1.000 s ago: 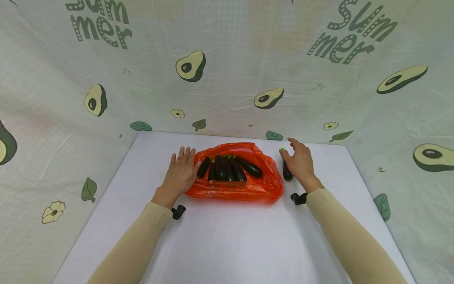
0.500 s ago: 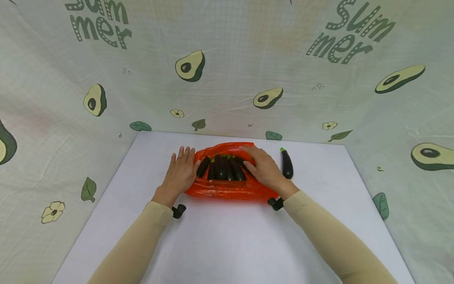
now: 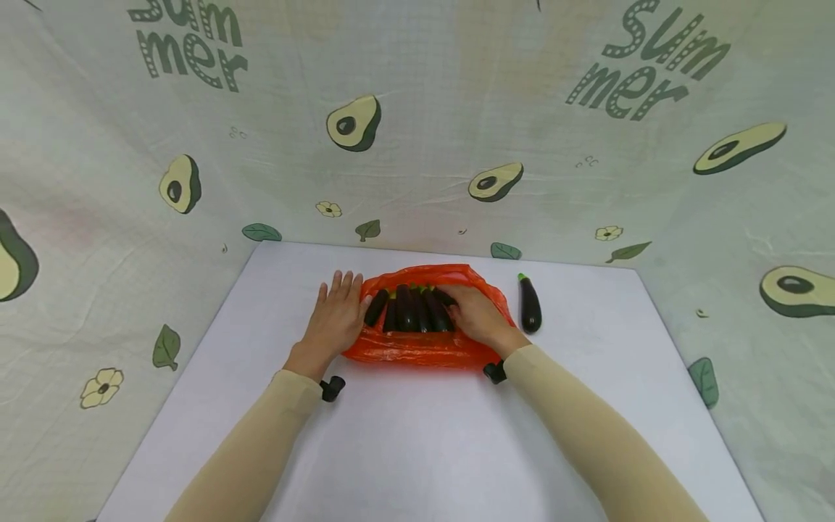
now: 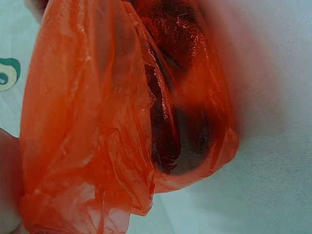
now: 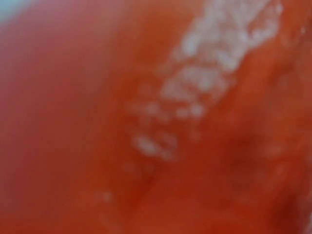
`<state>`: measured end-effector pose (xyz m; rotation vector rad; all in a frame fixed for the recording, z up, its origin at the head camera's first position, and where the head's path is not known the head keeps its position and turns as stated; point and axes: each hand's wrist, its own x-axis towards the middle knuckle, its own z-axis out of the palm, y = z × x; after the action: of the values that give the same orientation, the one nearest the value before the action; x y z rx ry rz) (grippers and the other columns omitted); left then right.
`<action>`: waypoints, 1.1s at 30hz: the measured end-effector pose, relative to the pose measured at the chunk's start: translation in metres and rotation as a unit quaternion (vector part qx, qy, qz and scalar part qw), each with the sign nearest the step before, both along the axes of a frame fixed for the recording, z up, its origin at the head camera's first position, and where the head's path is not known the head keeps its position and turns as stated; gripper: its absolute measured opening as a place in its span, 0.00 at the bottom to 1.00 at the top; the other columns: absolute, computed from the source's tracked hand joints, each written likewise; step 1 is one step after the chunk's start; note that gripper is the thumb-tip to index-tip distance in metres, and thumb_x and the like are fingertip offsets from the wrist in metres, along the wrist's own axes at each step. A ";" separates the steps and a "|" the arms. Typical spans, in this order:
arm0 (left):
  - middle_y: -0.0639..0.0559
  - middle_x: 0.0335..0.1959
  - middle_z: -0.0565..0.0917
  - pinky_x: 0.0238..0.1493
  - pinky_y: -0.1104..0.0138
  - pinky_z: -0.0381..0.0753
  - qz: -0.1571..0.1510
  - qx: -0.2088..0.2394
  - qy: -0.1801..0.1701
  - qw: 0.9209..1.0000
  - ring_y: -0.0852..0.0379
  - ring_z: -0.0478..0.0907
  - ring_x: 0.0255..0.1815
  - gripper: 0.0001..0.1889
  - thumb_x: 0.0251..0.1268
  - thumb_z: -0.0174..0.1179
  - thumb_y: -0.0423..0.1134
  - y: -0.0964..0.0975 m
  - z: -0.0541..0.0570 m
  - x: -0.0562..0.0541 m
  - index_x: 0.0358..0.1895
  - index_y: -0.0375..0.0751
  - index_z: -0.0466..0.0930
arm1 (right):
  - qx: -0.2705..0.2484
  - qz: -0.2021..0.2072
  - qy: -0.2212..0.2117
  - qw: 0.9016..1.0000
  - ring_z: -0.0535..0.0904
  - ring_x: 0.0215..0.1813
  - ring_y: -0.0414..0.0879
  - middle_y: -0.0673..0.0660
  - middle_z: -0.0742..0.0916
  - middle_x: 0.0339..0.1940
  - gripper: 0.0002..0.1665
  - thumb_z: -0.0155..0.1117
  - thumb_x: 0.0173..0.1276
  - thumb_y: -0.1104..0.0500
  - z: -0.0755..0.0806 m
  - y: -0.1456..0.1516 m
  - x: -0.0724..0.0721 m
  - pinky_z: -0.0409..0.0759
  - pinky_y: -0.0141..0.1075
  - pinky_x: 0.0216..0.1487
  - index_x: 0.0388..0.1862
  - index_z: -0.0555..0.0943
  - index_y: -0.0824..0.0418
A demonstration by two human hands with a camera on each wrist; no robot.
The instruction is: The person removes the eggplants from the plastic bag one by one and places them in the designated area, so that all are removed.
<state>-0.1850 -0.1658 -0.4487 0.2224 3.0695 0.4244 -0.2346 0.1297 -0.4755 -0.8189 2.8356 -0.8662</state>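
Key relation, I'd judge: R hand [image 3: 479, 317] to the end eggplant [image 3: 446, 296], rightmost in the red bag [image 3: 417, 353]. Seen from the head cam, w/ 12 o'clock = away from the person, this eggplant lies at approx. 10 o'clock from the middle of the R hand, right at its thumb & fingers. Visible part is short; its long axis runs approx. 10-to-4, w/ the 4 o'clock end hidden under the hand. L hand [image 3: 334, 319] is at approx. 8–9 o'clock from it, w/ the eggplant row [image 3: 406, 310] in btwn, so R is clearly the nearer.

State of hands: well apart from each other. L has fingers straight, pointing approx. 12–1, laid along the bag's 9 o'clock side. R is inside the bag's mouth, thumb on the near side of the end eggplant, fingers mostly out of sight; can't tell if they've closed on it. R wrist cam no help, just blurred red film.

Row stands w/ long axes approx. 12-to-6, outermost L one tipped toward 1. Lone eggplant [image 3: 530, 304] lies on the desk [image 3: 417, 442] outside the bag, approx. 3 o'clock from R hand, green end at approx. 12, touching neither hand.
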 end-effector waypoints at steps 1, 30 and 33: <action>0.35 0.87 0.51 0.85 0.39 0.40 0.000 0.001 0.001 1.000 0.36 0.40 0.89 0.35 0.89 0.41 0.51 0.000 -0.001 0.000 0.85 0.34 0.49 | 0.005 -0.004 0.002 1.000 0.76 0.75 0.57 0.59 0.82 0.73 0.32 0.55 0.79 0.70 -0.002 0.001 -0.002 0.70 0.55 0.78 0.79 0.71 0.57; 0.32 0.85 0.54 0.85 0.39 0.42 -0.005 0.009 0.012 1.000 0.34 0.42 0.88 0.34 0.89 0.42 0.50 -0.003 -0.006 0.001 0.84 0.32 0.52 | 0.184 -0.074 0.080 0.977 0.85 0.54 0.62 0.64 0.90 0.54 0.34 0.70 0.75 0.54 -0.023 -0.003 -0.011 0.80 0.55 0.68 0.75 0.71 0.62; 0.32 0.85 0.54 0.85 0.38 0.42 -0.003 0.008 0.013 1.000 0.34 0.42 0.88 0.34 0.88 0.42 0.50 -0.003 -0.005 0.001 0.84 0.31 0.52 | 0.166 -0.091 0.051 0.981 0.84 0.56 0.62 0.65 0.89 0.57 0.35 0.70 0.75 0.54 -0.016 -0.004 -0.008 0.80 0.55 0.68 0.75 0.70 0.61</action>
<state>-0.1838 -0.1690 -0.4538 0.2404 3.0901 0.4503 -0.2425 0.1256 -0.4912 -0.5817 3.0598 -0.3522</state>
